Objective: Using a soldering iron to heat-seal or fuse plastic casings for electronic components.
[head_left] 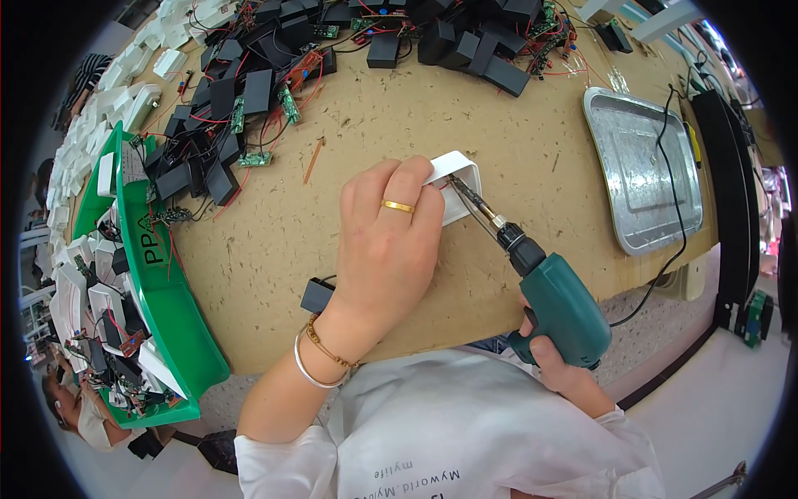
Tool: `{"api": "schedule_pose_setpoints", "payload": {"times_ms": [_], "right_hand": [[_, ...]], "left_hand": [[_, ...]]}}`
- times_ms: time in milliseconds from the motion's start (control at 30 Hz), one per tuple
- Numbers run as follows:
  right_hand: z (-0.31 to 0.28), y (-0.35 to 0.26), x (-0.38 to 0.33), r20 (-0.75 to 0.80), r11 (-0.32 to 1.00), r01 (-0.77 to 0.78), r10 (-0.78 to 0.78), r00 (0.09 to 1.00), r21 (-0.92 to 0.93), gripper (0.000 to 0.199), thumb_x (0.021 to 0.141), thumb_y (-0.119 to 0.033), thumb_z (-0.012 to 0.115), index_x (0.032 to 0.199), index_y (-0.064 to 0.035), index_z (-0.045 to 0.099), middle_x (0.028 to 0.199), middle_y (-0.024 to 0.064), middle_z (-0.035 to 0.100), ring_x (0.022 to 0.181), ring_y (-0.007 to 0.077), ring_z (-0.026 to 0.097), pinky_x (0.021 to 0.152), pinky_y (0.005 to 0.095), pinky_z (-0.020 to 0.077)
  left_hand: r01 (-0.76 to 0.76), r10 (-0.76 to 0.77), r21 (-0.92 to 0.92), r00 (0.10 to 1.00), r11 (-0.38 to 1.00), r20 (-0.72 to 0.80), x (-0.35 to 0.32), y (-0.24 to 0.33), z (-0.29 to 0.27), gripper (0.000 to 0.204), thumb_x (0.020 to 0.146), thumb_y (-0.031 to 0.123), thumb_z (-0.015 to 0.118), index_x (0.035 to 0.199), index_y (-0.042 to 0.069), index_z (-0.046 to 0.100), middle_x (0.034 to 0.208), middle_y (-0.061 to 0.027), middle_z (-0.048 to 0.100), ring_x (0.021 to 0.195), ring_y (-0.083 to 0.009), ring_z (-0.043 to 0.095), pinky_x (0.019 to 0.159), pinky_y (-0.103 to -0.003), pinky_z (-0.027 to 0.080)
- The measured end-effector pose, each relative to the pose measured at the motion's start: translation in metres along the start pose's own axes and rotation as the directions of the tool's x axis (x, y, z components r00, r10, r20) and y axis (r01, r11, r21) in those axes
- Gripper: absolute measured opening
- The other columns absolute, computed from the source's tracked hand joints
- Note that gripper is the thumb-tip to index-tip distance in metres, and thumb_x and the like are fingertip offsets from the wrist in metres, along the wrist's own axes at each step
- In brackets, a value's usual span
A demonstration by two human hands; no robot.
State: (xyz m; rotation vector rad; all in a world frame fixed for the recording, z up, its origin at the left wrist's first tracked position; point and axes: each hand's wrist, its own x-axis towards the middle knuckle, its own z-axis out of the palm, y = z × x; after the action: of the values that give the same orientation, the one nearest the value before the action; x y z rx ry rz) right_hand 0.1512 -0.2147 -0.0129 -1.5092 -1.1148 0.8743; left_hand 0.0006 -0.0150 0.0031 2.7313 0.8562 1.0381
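**Electric screwdriver bit inside white plastic housing, mid-counter**

Left hand (384, 249) lies palm-down over a white plastic housing (460, 185), fingers (407, 187) pressed together on its near-left edge, pinning it to the counter (532, 125). Gold ring on one finger, two bangles at the wrist. The housing is a small open box with rounded corners, thin walls and a glossy, smooth finish; it sits about mid-counter, well left of the metal tray (644, 170).

Right hand (559, 366) is wrapped shut around the grip of a teal electric screwdriver (555, 303): matte plastic body, black knurled collar, slim steel bit angled up-left with its tip inside the housing opening. Black cord runs off the tool to the right.

The counter is raw particle board, tan with a coarse flecked texture. The tray is rectangular embossed sheet metal, dull silver, with a raised rim. Along the far edge is a heap of black plastic boxes (465, 46) mixed with green circuit boards and red wires. A green plastic bin (170, 308) at left holds white housings and more wired boards. A small black box (317, 294) sits just beside the left wrist.
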Motion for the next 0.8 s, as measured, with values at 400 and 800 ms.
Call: {"api": "schedule_pose_setpoints", "payload": {"times_ms": [400, 800], "right_hand": [[0.0001, -0.0017, -0.003, -0.033, 0.998, -0.053, 0.052, 0.998, -0.02, 0.04, 0.079, -0.014, 0.069, 0.111, 0.0056, 0.055, 0.076, 0.0046, 0.061, 0.065, 0.012, 0.059, 0.06, 0.0256, 0.048], [0.0006, -0.0051, -0.0049, -0.056, 0.998, -0.06, 0.061, 0.997, 0.017, 0.028, 0.079, -0.011, 0.068, 0.1, 0.0019, 0.056, 0.076, 0.0053, 0.062, 0.066, 0.0132, 0.06, 0.06, 0.0265, 0.0487]], "left_hand": [[-0.033, 0.033, 0.014, 0.999, 0.999, -0.011, -0.0003, -0.0015, 0.0013, 0.015, 0.068, 0.003, 0.059, 0.082, -0.001, 0.055, 0.103, -0.0101, 0.053, 0.093, -0.027, 0.052, 0.078, -0.039, 0.042], [-0.034, 0.034, 0.014, 0.999, 0.999, -0.008, 0.0001, -0.0012, 0.0003, 0.014, 0.069, 0.003, 0.059, 0.081, -0.001, 0.054, 0.103, -0.0104, 0.053, 0.093, -0.027, 0.052, 0.078, -0.039, 0.042]]}}
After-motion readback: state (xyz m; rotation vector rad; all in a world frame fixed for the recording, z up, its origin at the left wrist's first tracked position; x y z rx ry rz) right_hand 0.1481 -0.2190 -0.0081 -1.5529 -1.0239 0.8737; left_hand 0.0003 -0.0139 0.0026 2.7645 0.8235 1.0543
